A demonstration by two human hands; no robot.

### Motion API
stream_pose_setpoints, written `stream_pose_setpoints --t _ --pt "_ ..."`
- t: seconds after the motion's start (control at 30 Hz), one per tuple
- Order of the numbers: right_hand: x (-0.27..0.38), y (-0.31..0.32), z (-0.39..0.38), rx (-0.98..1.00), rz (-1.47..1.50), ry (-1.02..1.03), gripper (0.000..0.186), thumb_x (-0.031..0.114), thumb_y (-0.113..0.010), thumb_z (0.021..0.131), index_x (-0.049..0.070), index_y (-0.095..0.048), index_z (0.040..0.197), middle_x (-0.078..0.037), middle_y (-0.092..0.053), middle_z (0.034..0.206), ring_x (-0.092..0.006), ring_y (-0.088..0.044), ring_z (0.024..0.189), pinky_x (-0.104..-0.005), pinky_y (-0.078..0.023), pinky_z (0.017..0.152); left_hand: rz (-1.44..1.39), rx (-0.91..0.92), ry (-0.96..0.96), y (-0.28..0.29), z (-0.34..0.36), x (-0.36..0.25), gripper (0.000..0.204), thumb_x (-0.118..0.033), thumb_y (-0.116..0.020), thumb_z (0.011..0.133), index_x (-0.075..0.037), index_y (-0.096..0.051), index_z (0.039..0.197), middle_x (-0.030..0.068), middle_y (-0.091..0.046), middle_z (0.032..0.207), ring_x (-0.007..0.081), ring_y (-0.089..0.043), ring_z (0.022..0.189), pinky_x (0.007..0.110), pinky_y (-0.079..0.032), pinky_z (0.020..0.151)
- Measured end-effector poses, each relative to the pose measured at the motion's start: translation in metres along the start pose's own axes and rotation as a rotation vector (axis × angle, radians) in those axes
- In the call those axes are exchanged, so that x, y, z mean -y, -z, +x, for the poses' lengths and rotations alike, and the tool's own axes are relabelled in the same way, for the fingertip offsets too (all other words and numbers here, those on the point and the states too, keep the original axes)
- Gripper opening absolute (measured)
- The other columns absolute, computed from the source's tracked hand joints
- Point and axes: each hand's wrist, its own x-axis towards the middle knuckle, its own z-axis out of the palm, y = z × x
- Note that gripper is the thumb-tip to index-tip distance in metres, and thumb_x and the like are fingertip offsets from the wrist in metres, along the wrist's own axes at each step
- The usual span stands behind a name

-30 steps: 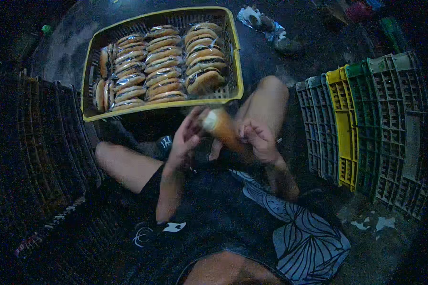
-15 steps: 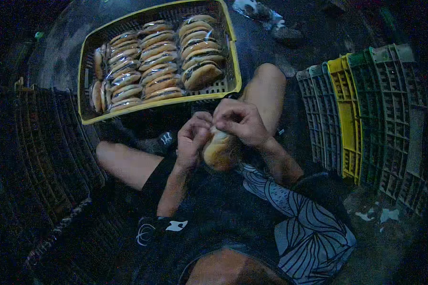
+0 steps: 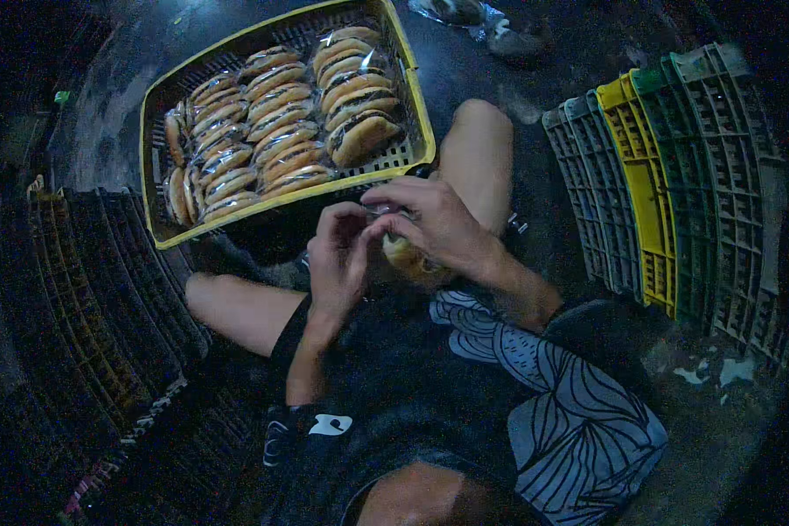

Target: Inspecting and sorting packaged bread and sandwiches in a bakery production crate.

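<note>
My left hand (image 3: 337, 263) and my right hand (image 3: 438, 228) meet over my lap, their fingers closed on clear plastic wrap (image 3: 386, 210) at the top of a bun (image 3: 410, 261). The bun hangs below my fingertips and is partly hidden by my hands. Just beyond my hands, a yellow-rimmed plastic crate (image 3: 421, 105) holds rows of bagged buns (image 3: 280, 114), mostly standing on edge in three columns, with a few turned sideways at its left end.
Nested crates in grey, yellow and green (image 3: 640, 202) stand at my right, and a dark stack of crates (image 3: 88, 298) at my left. Bare legs (image 3: 245, 311) frame my lap on the dark floor (image 3: 105, 105), where crumpled plastic with dark lumps (image 3: 473, 22) lies beyond the crate.
The bun was turned from an angled hold to hanging beneath my fingers. My hands came together at the wrap and moved slightly upward, with the bun now more hidden.
</note>
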Motion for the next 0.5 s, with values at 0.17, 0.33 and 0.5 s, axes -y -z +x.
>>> stream_pose_setpoints --t 0.17,0.33,0.5 --pt "-0.004 0.007 -0.032 0.215 -0.238 -0.084 0.014 0.014 -0.054 0.072 0.004 -0.055 0.083 -0.009 -0.052 0.073 -0.0267 -0.05 0.075 -0.0341 -0.042 0.064 0.453 0.281 -0.006 0.003 0.0 0.007 0.013 -0.006 -0.051 0.078 0.002 -0.049 0.089 0.0096 -0.055 0.073 0.0126 -0.053 0.061 0.023 -0.042 0.056" --pt "-0.002 -0.008 -0.062 0.292 -0.447 -0.216 0.023 0.014 -0.053 0.071 0.006 -0.049 0.093 -0.01 -0.048 0.08 -0.0281 -0.048 0.078 -0.0346 -0.042 0.068 -0.333 0.361 0.833 0.0 -0.007 0.07 0.01 -0.013 -0.049 0.081 -0.004 -0.053 0.084 0.0014 -0.053 0.079 0.0081 -0.047 0.07 0.019 -0.038 0.062" --pt "-0.038 0.003 -0.089 0.086 -0.345 -0.379 0.028 0.021 -0.056 0.074 0.002 -0.047 0.093 -0.013 -0.051 0.081 -0.0266 -0.052 0.076 -0.0349 -0.044 0.064 0.159 0.136 0.122 -0.038 -0.034 0.072 0.017 -0.014 -0.047 0.082 0.003 -0.051 0.085 0.0075 -0.052 0.081 0.014 -0.048 0.073 0.024 -0.039 0.066"
